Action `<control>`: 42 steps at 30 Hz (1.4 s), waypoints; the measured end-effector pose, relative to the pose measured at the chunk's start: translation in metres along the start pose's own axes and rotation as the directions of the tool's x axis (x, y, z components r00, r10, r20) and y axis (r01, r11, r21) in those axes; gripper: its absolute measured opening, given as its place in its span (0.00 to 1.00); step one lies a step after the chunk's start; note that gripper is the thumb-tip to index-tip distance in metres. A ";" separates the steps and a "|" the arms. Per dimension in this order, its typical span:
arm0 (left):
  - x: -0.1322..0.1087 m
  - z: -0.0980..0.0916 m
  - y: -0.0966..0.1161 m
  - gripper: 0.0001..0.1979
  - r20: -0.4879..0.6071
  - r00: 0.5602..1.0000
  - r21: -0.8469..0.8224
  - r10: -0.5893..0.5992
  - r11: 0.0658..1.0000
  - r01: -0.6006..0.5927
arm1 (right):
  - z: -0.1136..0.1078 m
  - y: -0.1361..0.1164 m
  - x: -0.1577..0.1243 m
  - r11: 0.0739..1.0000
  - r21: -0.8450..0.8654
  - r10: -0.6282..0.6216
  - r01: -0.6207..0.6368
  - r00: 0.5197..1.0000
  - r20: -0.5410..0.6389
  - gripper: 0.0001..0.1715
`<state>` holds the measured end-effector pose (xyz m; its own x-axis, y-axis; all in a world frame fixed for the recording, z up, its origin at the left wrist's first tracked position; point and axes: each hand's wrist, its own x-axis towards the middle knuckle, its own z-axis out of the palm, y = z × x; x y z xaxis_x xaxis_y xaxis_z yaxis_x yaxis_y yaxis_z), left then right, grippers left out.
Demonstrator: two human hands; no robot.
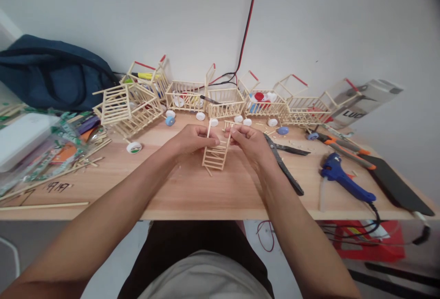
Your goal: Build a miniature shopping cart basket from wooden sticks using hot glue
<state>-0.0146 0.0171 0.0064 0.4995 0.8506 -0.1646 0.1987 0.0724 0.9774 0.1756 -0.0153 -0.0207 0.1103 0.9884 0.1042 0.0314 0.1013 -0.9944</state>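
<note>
Head view: the left hand (195, 138) and right hand (250, 142) grasp one slatted stick frame (215, 157), one upright pinched in each hand's fingers. Right of the fingers lies one blue glue gun (343, 181); far left, one blue bag (58, 77).

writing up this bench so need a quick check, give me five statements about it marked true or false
1. The left hand and right hand both hold the small stick frame. True.
2. The glue gun is in the right hand. False: the blue glue gun lies on the table.
3. A dark blue bag sits at the left. True.
4. The black hand tool lies left of the frame. False: the black hand tool lies to its right.
5. The stick carts at the back carry red bars. True.
</note>
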 end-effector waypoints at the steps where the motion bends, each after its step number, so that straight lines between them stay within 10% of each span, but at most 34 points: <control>1: 0.000 0.001 0.000 0.11 0.014 1.000 -0.030 -0.015 0.999 0.016 | 0.000 0.000 0.000 1.000 0.001 -0.002 0.002 1.000 0.006 0.17; 30: 0.002 0.010 -0.008 0.07 -0.060 0.995 -0.100 -0.075 0.993 0.068 | 0.004 0.002 -0.004 0.999 -0.031 -0.011 0.012 0.999 0.031 0.19; 42: -0.004 -0.008 0.006 0.19 0.125 0.992 -0.299 -0.033 0.952 0.070 | -0.007 0.001 -0.001 0.999 0.020 -0.028 0.028 0.999 -0.022 0.17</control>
<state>-0.0219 0.0178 0.0142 0.5940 0.7759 -0.2123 -0.0280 0.2836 0.9585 0.1828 -0.0172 -0.0219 0.1314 0.9825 0.1323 0.0142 0.1316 -0.9912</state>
